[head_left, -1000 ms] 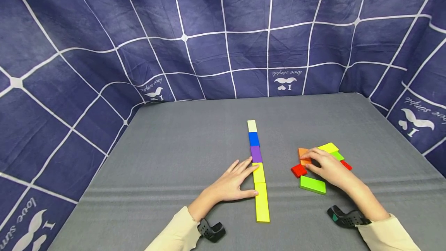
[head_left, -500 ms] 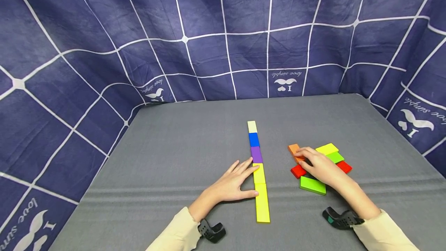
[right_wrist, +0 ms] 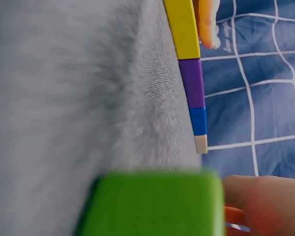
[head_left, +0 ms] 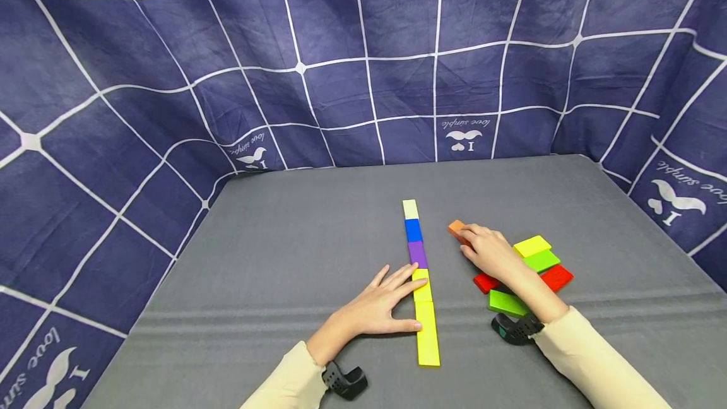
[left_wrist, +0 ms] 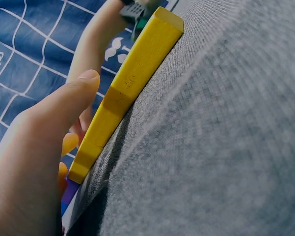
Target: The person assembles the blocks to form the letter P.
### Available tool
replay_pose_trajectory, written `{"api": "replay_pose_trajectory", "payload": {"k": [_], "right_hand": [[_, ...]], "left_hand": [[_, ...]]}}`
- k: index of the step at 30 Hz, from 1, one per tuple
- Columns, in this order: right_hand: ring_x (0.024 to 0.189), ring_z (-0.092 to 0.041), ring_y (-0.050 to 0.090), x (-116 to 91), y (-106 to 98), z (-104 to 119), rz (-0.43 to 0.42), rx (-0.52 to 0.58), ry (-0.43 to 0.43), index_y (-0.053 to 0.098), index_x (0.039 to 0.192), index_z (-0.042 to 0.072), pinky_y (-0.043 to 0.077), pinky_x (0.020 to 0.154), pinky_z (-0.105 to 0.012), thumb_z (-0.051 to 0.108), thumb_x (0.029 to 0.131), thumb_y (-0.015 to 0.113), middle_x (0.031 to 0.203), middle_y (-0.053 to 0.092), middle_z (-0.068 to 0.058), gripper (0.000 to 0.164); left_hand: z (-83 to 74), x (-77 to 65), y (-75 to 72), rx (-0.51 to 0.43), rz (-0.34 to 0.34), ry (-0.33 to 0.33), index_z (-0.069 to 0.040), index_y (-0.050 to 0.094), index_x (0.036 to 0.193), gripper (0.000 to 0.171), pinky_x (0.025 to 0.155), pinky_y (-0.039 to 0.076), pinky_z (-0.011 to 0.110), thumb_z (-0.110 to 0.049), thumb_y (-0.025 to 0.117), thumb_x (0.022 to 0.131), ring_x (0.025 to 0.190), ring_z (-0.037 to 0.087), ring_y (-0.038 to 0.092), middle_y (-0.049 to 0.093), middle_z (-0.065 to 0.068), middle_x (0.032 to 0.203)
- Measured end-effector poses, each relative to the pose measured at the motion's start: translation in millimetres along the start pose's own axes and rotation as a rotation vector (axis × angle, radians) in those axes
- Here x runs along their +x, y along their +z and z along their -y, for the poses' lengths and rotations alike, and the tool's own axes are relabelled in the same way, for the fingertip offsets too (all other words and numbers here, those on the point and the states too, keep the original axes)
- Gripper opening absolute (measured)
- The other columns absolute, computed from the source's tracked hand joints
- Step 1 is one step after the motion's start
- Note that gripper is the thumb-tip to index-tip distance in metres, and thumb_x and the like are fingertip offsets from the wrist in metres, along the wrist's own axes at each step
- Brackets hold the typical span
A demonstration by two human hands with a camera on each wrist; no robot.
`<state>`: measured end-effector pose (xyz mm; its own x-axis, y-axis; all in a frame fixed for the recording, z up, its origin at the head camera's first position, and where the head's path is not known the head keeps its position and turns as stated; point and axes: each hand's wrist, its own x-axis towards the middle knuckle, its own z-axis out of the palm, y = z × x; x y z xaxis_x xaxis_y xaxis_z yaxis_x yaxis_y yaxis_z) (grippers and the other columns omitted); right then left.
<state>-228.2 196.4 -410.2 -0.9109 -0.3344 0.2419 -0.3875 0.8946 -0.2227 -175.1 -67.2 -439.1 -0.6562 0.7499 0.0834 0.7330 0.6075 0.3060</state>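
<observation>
A straight row of flat blocks lies on the grey table: a cream block, a blue block, a purple block, a shorter yellow block and a longer yellow block nearest me. My left hand rests along the row's left side, fingers spread, fingertips at the purple and shorter yellow blocks, thumb at the longer yellow one. To the right of the row, my right hand holds an orange block between thumb and fingers; much of this block is hidden under the fingers.
Right of the row lie a yellow block, a green block, a red block, a smaller red block and a nearer green block, partly under my right wrist. A blue gridded cloth surrounds the grey table.
My right hand has moved left and away from me with the orange block, out of the loose group and toward the row. The left hand has stayed at the row, with slight finger movement.
</observation>
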Motion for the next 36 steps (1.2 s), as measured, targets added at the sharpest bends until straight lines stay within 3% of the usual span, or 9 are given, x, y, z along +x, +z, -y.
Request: {"api": "replay_pose_trajectory", "payload": {"k": [15, 20, 27, 36], "right_hand": [[0.109, -0.037, 0.052, 49, 21, 6, 0.012, 0.086, -0.006, 0.051, 0.113, -0.006, 0.042, 0.093, -0.049, 0.016, 0.083, 0.065, 0.117, 0.054, -0.023, 0.040], [0.115, -0.038, 0.048, 57, 31, 6, -0.003, 0.114, -0.028, 0.049, 0.118, -0.006, 0.041, 0.093, -0.053, 0.022, 0.083, 0.065, 0.122, 0.050, -0.024, 0.047], [0.120, -0.037, 0.046, 72, 39, 6, -0.025, 0.165, -0.029, 0.049, 0.122, -0.003, 0.038, 0.096, -0.054, 0.018, 0.088, 0.057, 0.126, 0.050, -0.022, 0.040], [0.116, -0.036, 0.049, 73, 43, 11, -0.028, 0.169, -0.030, 0.052, 0.118, -0.001, 0.038, 0.094, -0.055, 0.019, 0.087, 0.059, 0.121, 0.053, -0.020, 0.037]], "left_hand": [[0.6, 0.4, -1.7, -0.003, 0.015, -0.014, -0.033, 0.020, 0.144, 0.073, 0.114, 0.011, 0.049, -0.059, 0.049, 0.082, 0.141, 0.010, 0.013, 0.011, -0.002, 0.154], [0.8, 0.0, -0.5, 0.008, 0.009, 0.000, -0.033, 0.020, 0.144, 0.073, 0.114, 0.011, 0.049, -0.059, 0.049, 0.082, 0.141, 0.009, 0.014, 0.010, -0.002, 0.155], [1.2, -0.4, -1.4, 0.006, 0.008, -0.002, -0.033, 0.021, 0.144, 0.073, 0.114, 0.011, 0.049, -0.059, 0.050, 0.082, 0.141, 0.007, 0.014, 0.010, -0.002, 0.155], [0.0, -0.4, -1.8, -0.001, 0.017, -0.004, -0.032, 0.022, 0.144, 0.072, 0.114, 0.010, 0.049, -0.059, 0.049, 0.083, 0.141, 0.007, 0.014, 0.009, -0.002, 0.155]]}}
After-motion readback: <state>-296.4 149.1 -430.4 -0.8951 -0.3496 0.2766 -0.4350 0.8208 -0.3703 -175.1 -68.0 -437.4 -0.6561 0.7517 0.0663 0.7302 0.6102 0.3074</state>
